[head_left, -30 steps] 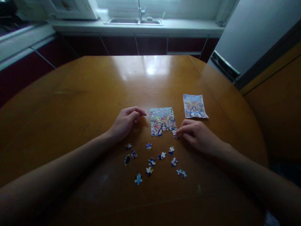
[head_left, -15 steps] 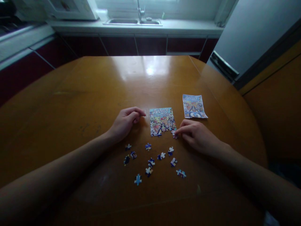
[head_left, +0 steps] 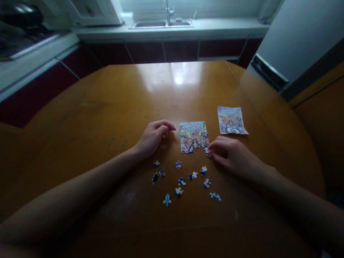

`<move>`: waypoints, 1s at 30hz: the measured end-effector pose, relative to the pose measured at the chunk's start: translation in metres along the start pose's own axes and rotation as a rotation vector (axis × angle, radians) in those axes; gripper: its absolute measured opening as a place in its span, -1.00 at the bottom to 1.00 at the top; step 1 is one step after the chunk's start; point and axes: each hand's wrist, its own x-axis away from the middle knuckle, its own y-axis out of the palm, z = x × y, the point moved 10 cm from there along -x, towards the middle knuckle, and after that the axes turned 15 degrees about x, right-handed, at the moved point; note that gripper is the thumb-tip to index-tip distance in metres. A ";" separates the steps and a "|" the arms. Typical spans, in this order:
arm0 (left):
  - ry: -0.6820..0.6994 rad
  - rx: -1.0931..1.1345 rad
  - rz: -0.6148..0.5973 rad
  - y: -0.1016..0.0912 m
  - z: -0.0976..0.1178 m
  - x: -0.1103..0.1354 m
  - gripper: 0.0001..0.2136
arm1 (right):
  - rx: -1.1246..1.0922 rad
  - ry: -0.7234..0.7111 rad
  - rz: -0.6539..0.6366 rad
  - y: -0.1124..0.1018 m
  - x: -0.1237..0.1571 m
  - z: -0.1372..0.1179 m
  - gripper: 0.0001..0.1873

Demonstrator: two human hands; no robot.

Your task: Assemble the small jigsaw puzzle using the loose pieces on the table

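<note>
A partly assembled jigsaw puzzle (head_left: 193, 135), crowded with small colourful figures, lies on the wooden table with a ragged lower edge. My right hand (head_left: 232, 152) is closed, thumb and fingers pinching a puzzle piece (head_left: 208, 152) at the puzzle's lower right corner. Whether that piece is locked in, I cannot tell. To the puzzle's left, my left hand (head_left: 156, 138) rests on its side holding nothing, index finger stretched toward the left edge, other fingers loosely curled. Several loose pieces lie nearer me, among them a light blue one (head_left: 167, 200) and a blue-and-white one (head_left: 192, 175).
A creased picture sheet (head_left: 231, 120) with a similar design and a penguin lies right of the puzzle, beyond my right hand. Past the table (head_left: 120, 93) stand a counter with a sink (head_left: 150, 24) and a pale, fridge-like appliance (head_left: 298, 39) on the right.
The whole view has shifted, so everything sits further right in the picture. My right fingers have closed more around the piece at the puzzle's corner. The left hand stays beside the puzzle.
</note>
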 end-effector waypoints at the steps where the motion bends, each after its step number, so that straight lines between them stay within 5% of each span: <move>1: 0.000 0.000 -0.004 0.000 0.000 0.000 -0.87 | -0.005 0.003 -0.006 0.001 0.000 0.000 -0.91; 8: -0.005 -0.005 0.009 0.000 0.001 0.001 -0.87 | -0.055 0.016 0.005 -0.005 0.001 -0.003 -0.93; 20: -0.006 -0.021 0.007 0.001 -0.001 0.000 -0.86 | -0.061 -0.398 -0.258 0.015 0.028 -0.062 -0.81; 30: 0.007 -0.018 -0.008 0.001 0.000 0.000 -0.86 | 0.040 -0.399 -0.324 0.025 0.031 -0.065 -0.85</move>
